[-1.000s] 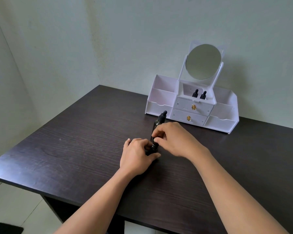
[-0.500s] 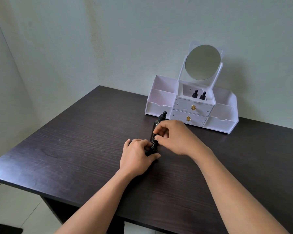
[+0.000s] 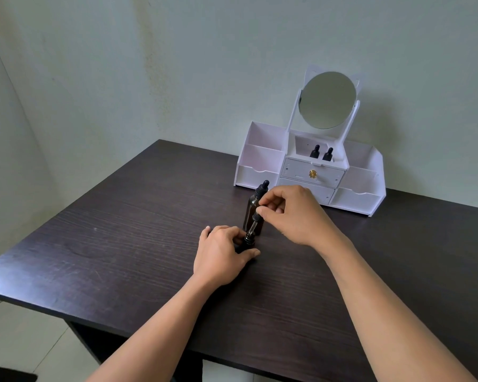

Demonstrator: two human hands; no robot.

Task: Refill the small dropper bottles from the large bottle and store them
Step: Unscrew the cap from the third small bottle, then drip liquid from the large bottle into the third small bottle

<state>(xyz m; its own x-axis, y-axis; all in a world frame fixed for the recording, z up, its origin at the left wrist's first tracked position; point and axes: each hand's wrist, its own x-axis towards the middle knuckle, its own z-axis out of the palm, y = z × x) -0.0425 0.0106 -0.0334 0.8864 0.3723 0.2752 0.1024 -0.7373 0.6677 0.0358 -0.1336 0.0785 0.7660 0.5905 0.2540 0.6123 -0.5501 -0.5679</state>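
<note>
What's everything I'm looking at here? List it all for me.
table: one, dark brown, foreground
organiser: one, white, on the table's far side by the wall
mirror: one, round, atop the organiser
drawers: two, white, organiser's centre
stored dropper bottles: two, black-capped, organiser's top centre compartment
large bottle: one, dark amber, black dropper cap, upright behind the hands
small bottle: one, dark, on the table
dropper: one, black top, clear tube, tip at the small bottle's mouth
left hand: grips the small bottle
right hand: pinches the dropper
</note>
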